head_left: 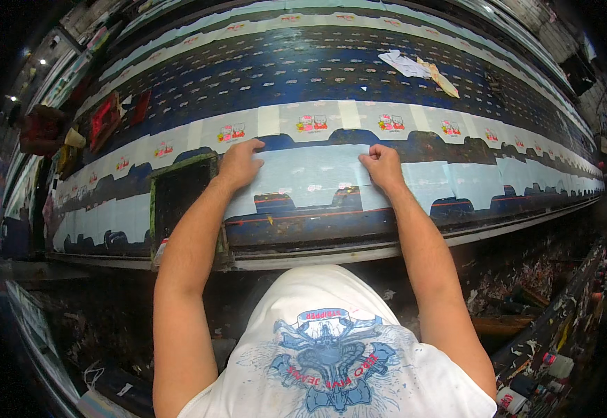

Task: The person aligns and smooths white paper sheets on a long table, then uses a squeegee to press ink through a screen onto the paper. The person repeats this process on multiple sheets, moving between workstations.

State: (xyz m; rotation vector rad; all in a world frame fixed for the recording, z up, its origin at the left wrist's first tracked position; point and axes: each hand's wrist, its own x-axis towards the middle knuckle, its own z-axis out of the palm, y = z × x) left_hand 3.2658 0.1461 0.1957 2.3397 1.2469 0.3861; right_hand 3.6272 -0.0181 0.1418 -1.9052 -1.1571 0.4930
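Pale blue fabric (307, 166) lies near the close edge of the long dark counter (310, 227) in the head view; our left hand (242, 165) and right hand (381, 168), well apart, pinch its far corners. Beyond it we see white printed panels (312, 124); left of it, a green-edged frame (154, 212).

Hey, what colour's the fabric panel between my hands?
The fabric panel is pale blue, best seen in the head view.
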